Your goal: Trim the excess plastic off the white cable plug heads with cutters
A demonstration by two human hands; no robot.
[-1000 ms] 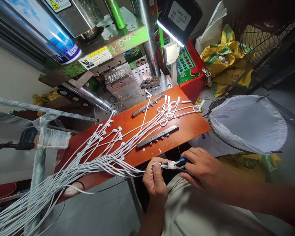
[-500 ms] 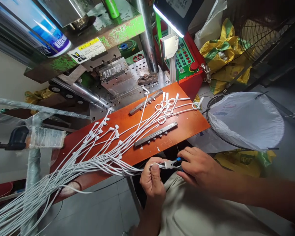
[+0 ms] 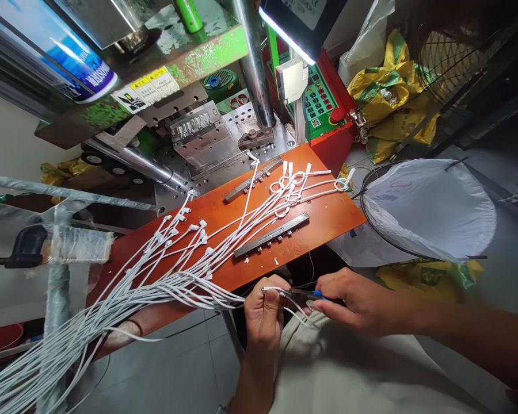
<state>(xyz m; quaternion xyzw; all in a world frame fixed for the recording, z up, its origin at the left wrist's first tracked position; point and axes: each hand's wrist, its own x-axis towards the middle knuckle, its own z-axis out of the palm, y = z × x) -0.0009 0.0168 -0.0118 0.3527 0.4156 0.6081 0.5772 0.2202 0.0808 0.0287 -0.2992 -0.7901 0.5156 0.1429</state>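
Close to my body, below the orange board (image 3: 332, 215), my left hand (image 3: 262, 319) is closed on a white cable (image 3: 297, 318), pinched between thumb and fingers. Two strands curve out of it toward the right, over my clothing. My right hand (image 3: 349, 299) grips blue-handled pliers (image 3: 317, 294). Their jaws point left and reach the cable right beside my left fingertips; whether they close on it cannot be made out. From the left, a bundle of white cables (image 3: 168, 287) runs over the board, many with white plugs, others tied in loops.
Two dark metal bars (image 3: 271, 236) with pegs lie on the board. Behind it stands a press with a metal die (image 3: 198, 129) and a control box (image 3: 322, 103). A white-lined bin (image 3: 431, 207) stands at right; a clamp (image 3: 26, 247) and wrapped frame at left.
The pliers have turned, so their jaws now show narrow side on. Cable strands have come into sight hanging below them. My left hand has shifted slightly; the view has moved a little.
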